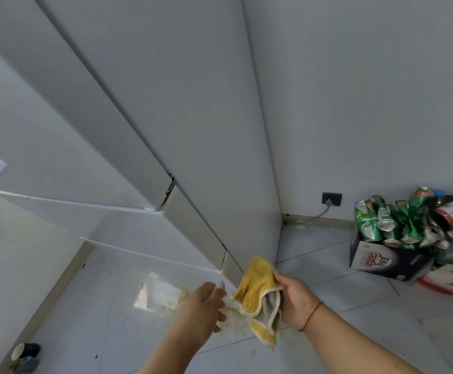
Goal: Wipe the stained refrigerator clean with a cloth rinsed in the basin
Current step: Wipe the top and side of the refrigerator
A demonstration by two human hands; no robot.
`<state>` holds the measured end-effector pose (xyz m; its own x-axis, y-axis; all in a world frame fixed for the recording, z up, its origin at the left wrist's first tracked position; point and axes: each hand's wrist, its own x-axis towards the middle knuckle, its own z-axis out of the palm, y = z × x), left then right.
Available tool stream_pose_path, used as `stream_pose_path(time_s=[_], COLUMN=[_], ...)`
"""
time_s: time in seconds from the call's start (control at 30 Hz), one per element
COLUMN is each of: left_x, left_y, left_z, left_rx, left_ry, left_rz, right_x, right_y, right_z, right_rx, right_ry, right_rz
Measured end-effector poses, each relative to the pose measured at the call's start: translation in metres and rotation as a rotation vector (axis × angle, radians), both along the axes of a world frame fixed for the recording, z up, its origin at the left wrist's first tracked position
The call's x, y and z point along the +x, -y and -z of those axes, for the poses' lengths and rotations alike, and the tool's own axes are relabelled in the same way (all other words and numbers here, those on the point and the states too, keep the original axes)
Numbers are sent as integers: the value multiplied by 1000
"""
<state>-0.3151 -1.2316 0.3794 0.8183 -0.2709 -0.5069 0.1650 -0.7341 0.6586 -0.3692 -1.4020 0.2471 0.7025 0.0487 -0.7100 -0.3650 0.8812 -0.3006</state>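
Both hands are on the cloth [257,295], low in front of the refrigerator's bottom corner. Right hand [294,299] grips the upper right side of the cloth, fingers curled round a bunched fold, thumb on top. Left hand [206,306] pinches the cloth's left edge, fingers curled in, thumb up along the top. Hands close together, cloth stretched between them, not touching each other.

Cloth is yellow on one face, grey on the other, pale trim; lower end hangs free below the right hand. It hangs just clear of the refrigerator [166,103], a white unit with door seams running diagonally; can't tell if the cloth touches its corner.

Floor [341,306] is light tile with a yellowish stain patch [160,292] just past the left hand. Cardboard box [382,263] full of crushed green cans [392,222] stands by the wall, right. Wall socket [331,199] with a plugged cable sits beside the fridge. No basin in view.
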Motion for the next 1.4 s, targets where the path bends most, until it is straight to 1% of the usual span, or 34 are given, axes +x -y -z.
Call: stream_pose_path(time_s=[0.07, 0.1, 0.2, 0.23, 0.27, 0.33, 0.37, 0.43, 0.47, 0.5, 0.53, 0.6, 0.67, 0.7, 0.73, 0.8, 0.83, 0.87, 0.9, 0.97, 1.03, 1.1, 1.13, 1.17, 1.2, 1.27, 1.33, 1.4], left_x=[-1, -3, -9, -11, -14, -19, -19, -21, -22, -25, -28, -35, -40, -40, -40, -36, -34, -32, -31, -30, -30, -28, -27, -23, -18, -8, 2, 13], left_y=[7, 12, 21, 23, 24, 27, 29, 35, 38, 42, 46, 51, 48, 45, 41, 30, 23, 15, 8, -7, -19, -23, -24, -23, -21, -19, -20, -24], left_z=[21, 28, 54, 59, 64, 68, 69, 68, 67, 65, 64, 62, 63, 65, 65, 67, 71, 75, 78, 86, 94, 98, 99, 99, 98, 98, 103, 115], left_rx=[-24, -70, -347, -417, -465, -491, -463, -346, -292, -273, -271, -290, -364, -410, -444, -473, -478, -473, -458, -416, -376, -339, -321, -313, -302, -303, -316, -321], left_ry=[-57, -140, -456, -509, -520, -453, -384, -213, -143, -126, -144, -214, -327, -374, -386, -318, -249, -182, -131, -96, -102, -93, -74, -41, -15, 10, -4, 17], left_rz=[-67, -99, -228, -243, -246, -256, -261, -241, -231, -214, -166, -65, -71, -115, -177, -334, -407, -480, -535, -589, -580, -506, -463, -417, -377, -298, -236, -219], right_x=[-8, -11, -20, -22, -23, -22, -21, -24, -25, -27, -28, -27, -25, -25, -24, -19, -15, -11, -8, 3, 20, 46, 58, 69, 79, 87, 88, 87], right_y=[11, 16, 25, 29, 34, 46, 52, 56, 52, 43, 29, 1, -15, -15, -13, -12, -14, -15, -17, -30, -47, -65, -74, -81, -86, -91, -88, -81], right_z=[-8, -10, -18, -19, -19, -11, -4, 9, 13, 13, 10, -3, -9, -9, -7, -11, -16, -26, -38, -72, -105, -129, -132, -130, -125, -107, -83, -54], right_rx=[22, 25, 48, 32, -6, -154, -270, -568, -678, -695, -605, -212, 113, 173, 186, 163, 86, -43, -214, -561, -853, -1163, -1308, -1431, -1518, -1586, -1576, -1534], right_ry=[35, 63, 147, 155, 148, 105, 45, -165, -245, -249, -202, -70, -9, -8, -20, -25, 11, 71, 160, 378, 591, 808, 880, 911, 918, 925, 961, 984], right_rz=[-49, -69, -120, -133, -136, -99, -81, -103, -126, -131, -134, -149, -92, -55, -11, 133, 227, 304, 327, 278, 307, 331, 312, 299, 296, 311, 310, 260])
